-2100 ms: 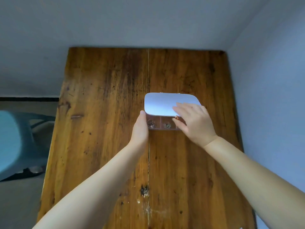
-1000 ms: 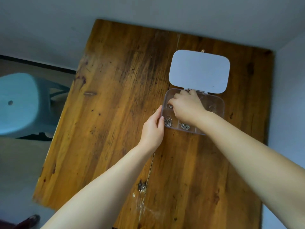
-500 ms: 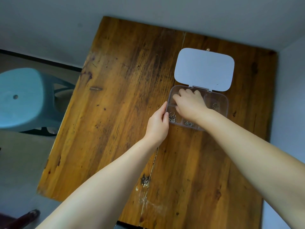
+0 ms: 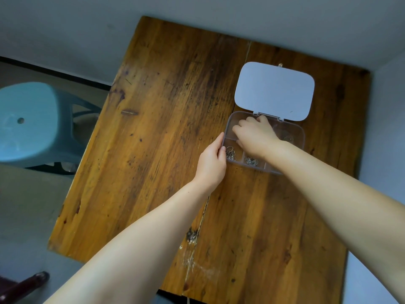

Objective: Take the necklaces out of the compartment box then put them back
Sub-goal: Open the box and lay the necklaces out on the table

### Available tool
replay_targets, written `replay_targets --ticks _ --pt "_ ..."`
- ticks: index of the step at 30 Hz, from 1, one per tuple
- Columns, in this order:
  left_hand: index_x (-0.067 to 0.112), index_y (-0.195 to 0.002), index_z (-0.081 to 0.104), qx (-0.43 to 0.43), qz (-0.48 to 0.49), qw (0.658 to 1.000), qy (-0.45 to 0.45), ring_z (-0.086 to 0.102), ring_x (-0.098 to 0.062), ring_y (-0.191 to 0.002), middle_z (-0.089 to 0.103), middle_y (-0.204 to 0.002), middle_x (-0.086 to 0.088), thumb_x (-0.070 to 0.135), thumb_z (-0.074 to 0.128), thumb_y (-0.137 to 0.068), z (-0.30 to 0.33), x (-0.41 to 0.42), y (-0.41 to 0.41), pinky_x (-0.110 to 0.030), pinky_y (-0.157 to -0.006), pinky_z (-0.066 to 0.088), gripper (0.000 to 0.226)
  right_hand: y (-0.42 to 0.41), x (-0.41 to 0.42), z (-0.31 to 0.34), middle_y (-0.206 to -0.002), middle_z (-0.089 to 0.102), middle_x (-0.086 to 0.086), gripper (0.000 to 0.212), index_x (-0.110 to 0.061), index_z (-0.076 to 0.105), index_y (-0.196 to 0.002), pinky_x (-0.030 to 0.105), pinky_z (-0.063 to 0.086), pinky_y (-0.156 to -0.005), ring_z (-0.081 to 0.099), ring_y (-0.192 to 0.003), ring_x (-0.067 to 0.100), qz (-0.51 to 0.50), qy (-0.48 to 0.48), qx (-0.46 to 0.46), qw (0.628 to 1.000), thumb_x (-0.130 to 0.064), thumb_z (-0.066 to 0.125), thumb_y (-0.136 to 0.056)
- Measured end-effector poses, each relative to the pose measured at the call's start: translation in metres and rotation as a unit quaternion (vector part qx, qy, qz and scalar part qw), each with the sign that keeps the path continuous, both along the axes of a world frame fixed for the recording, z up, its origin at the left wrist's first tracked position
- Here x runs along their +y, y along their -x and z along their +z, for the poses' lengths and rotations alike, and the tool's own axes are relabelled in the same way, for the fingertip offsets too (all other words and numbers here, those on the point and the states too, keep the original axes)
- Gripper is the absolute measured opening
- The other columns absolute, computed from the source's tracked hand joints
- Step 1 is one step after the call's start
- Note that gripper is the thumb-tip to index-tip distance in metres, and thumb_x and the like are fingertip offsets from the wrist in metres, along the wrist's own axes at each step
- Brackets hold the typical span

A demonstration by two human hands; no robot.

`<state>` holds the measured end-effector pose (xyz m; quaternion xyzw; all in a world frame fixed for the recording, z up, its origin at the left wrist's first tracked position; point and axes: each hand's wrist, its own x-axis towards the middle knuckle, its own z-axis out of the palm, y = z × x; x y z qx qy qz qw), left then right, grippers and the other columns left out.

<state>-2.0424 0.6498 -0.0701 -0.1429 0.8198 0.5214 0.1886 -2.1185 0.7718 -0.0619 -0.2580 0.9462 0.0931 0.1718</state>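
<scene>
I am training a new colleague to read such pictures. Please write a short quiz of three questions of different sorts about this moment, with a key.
1. True or false: the white rounded plastic lid of the clear plastic compartment box lies open on the brown wooden table.
2. Which hand holds the box's left edge? A) left hand B) right hand
3. Fill in: silver necklaces show in the front compartments, and the right hand's fingers reach into the ____ row.

Key: 1 true; 2 A; 3 back.
</scene>
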Motion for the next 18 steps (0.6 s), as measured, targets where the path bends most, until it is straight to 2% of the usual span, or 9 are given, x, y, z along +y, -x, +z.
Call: replay_targets --ticks 5,7,9,11,14,16,18 --pt "0.023 -0.144 0.033 -0.002 0.009 1.0 -0.009 0.032 -0.015 -0.139 0.039 -0.15 0.003 0.016 0.034 -0.101 0.0 0.001 0.0 -0.034 -0.114 0.027 0.044 0.004 0.005 0.003 -0.114 0.062 0.01 0.023 -0.013 0.056 -0.114 0.044 0.037 -0.094 0.053 -0.109 0.03 -0.029 0.077 -0.052 0.995 -0.019 0.051 -0.093" --pt "0.023 -0.144 0.034 0.0 0.009 1.0 -0.01 0.033 -0.015 -0.139 0.039 -0.149 0.003 0.016 0.034 -0.101 0.0 0.0 0.0 -0.034 -0.113 0.027 0.043 0.006 0.011 0.009 -0.111 0.065 0.007 0.019 -0.015 0.062 -0.109 0.042 0.043 -0.09 0.057 -0.103 0.025 -0.067 0.148 -0.089 0.983 -0.02 0.052 -0.093" --pt "0.022 -0.144 0.035 0.001 0.005 1.0 -0.02 0.034 -0.015 -0.138 0.041 -0.149 0.003 0.016 0.034 -0.101 -0.001 -0.002 0.0 -0.032 -0.112 0.028 0.043 0.006 0.016 0.018 -0.106 0.068 0.004 0.018 -0.016 0.066 -0.106 0.032 0.05 -0.083 0.061 -0.095 0.018 -0.128 0.235 -0.109 0.957 -0.017 0.054 -0.093" --pt "0.022 -0.143 0.036 -0.002 -0.006 1.0 -0.027 0.036 -0.015 -0.137 0.043 -0.147 0.003 0.016 0.035 -0.101 -0.001 -0.003 0.001 -0.031 -0.11 0.03 0.043 0.006 0.019 0.032 -0.099 0.068 0.0 0.016 -0.017 0.067 -0.105 0.022 0.05 -0.076 0.062 -0.088 0.012 -0.214 0.325 -0.132 0.912 -0.017 0.056 -0.093" --pt "0.021 -0.145 0.032 0.003 -0.026 1.0 0.012 0.032 -0.016 -0.139 0.039 -0.15 0.001 0.014 0.039 -0.099 0.006 -0.006 0.006 -0.035 -0.114 0.028 0.047 0.007 0.02 0.059 -0.091 0.068 0.001 0.013 -0.017 0.066 -0.101 0.018 0.055 -0.073 0.068 -0.077 0.007 -0.322 0.453 -0.235 0.797 -0.016 0.056 -0.093" --pt "0.023 -0.146 0.026 0.046 -0.046 0.997 0.028 0.024 -0.015 -0.143 0.029 -0.155 0.002 0.013 0.045 -0.096 0.021 -0.009 0.011 -0.036 -0.116 0.023 0.054 0.004 0.02 0.075 -0.09 0.068 0.004 0.012 -0.015 0.066 -0.099 0.019 0.056 -0.07 0.069 -0.073 0.008 -0.335 0.513 -0.301 0.731 -0.012 0.056 -0.093" --pt "0.025 -0.143 0.03 0.085 -0.096 0.992 -0.014 0.018 -0.013 -0.145 0.024 -0.156 0.003 0.015 0.049 -0.094 0.043 -0.014 0.016 -0.037 -0.115 0.022 0.053 -0.001 0.019 0.087 -0.086 0.07 0.003 0.014 -0.015 0.068 -0.096 0.019 0.055 -0.065 0.068 -0.074 0.009 -0.335 0.552 -0.333 0.687 -0.009 0.055 -0.093"
